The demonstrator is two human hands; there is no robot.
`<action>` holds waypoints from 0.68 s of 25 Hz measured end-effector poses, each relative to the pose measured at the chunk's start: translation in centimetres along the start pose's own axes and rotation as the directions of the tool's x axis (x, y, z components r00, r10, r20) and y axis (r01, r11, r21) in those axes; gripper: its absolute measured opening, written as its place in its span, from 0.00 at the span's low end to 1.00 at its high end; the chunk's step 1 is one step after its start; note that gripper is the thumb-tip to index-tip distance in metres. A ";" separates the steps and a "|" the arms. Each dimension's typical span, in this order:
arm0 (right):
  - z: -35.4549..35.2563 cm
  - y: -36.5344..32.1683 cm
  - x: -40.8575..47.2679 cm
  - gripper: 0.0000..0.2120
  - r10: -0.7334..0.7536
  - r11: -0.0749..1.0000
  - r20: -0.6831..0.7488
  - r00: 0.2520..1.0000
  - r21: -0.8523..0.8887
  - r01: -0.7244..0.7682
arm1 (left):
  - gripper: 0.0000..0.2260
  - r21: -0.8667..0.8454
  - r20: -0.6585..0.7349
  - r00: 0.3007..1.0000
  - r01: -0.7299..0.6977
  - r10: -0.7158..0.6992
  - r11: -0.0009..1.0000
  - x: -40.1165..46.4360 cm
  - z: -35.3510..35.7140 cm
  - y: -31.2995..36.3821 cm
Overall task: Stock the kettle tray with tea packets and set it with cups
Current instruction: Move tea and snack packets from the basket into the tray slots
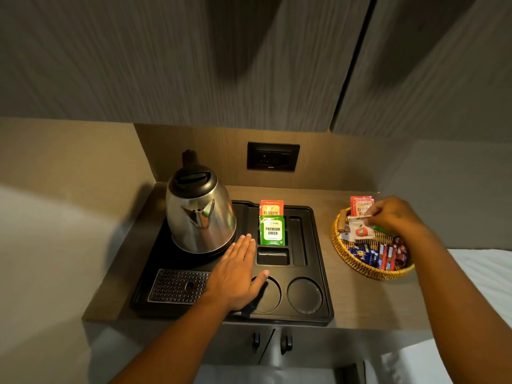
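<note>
The right hand [393, 217] is reaching into the wicker basket [360, 268] on the worktop [360, 303], and its fingertips are pinching the top corner of a small white sachet [360, 230]; I think it is lifted a little, but the view there is not sharp. The left hand [235, 273] is lying flat and open on the kettle tray [318, 245], holding nothing, with the thumb over the rim of the left cup recess [270, 296].

The packets are surely very light, thin and flexible, and a little slippery, so a pinch at the upper edge is the good place to hold. In the tray, a red packet [271, 207] and a green packet [272, 230] are already standing in the back slots, just beside the kettle [201, 214].

The lower slot [273, 256] and the long slot [299, 241] at the right are staying free, with narrow walls. Both cup recesses are empty. The path from basket to tray is looking open, over the bare worktop between them.
</note>
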State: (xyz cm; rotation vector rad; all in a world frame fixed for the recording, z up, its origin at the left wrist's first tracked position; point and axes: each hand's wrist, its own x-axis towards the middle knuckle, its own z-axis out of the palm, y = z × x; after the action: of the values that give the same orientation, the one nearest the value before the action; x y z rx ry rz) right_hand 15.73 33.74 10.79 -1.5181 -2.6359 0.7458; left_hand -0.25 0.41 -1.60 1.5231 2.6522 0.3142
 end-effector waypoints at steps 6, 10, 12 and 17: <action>7.1 -8.0 -5.6 0.12 -0.293 0.916 0.080 0.953 0.310 0.255 | 0.37 -0.006 -0.001 1.000 -0.009 0.009 1.000 0.0 -0.1 0.1; 13.9 -10.1 -6.5 0.04 -0.245 0.944 0.248 0.937 0.280 0.173 | 0.37 -0.011 -0.003 1.000 -0.005 0.005 1.000 0.0 -0.1 0.1; 13.8 -8.8 -6.4 0.07 -0.239 0.950 0.206 0.949 0.254 0.184 | 0.37 -0.016 -0.008 1.000 -0.002 0.002 1.000 0.0 -0.1 0.1; 6.4 0.6 -3.4 0.20 0.037 0.995 -0.132 0.991 0.100 -0.024 | 0.37 -0.016 -0.009 1.000 -0.005 0.004 1.000 0.0 0.1 0.1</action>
State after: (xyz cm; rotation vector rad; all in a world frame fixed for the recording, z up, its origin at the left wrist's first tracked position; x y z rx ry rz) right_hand 16.48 28.65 5.66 -1.5284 -2.4484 0.7350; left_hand -0.14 0.50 -1.63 1.5269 2.6465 0.3431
